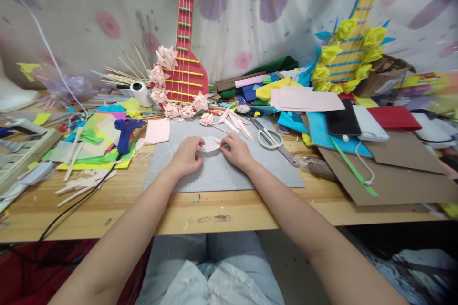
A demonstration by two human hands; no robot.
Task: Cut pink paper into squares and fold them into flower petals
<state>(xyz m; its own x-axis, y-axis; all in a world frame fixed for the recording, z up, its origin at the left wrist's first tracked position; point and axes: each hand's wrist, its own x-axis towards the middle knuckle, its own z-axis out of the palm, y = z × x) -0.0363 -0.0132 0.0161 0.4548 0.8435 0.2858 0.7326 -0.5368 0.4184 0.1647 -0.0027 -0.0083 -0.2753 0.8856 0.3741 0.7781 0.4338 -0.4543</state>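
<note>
My left hand [186, 156] and my right hand [235, 151] both rest on the grey cutting mat [222, 171] and pinch a small pale pink piece of paper [211, 144] between them, one hand at each end. The paper lies low over the mat, partly hidden by my fingers. Several pointed pink paper strips [234, 124] lie just beyond it. Pink paper flowers [181, 110] line the edge of a red cardboard guitar [186, 57] leaning against the back wall.
Scissors [268, 137] lie right of the mat. A blue glue gun [125, 131] stands at the left on coloured paper sheets [93, 147]. A yellow-flowered cardboard guitar [350, 52], a phone [342, 121], brown cardboard [400, 171] and a white thread spool [140, 93] crowd the table.
</note>
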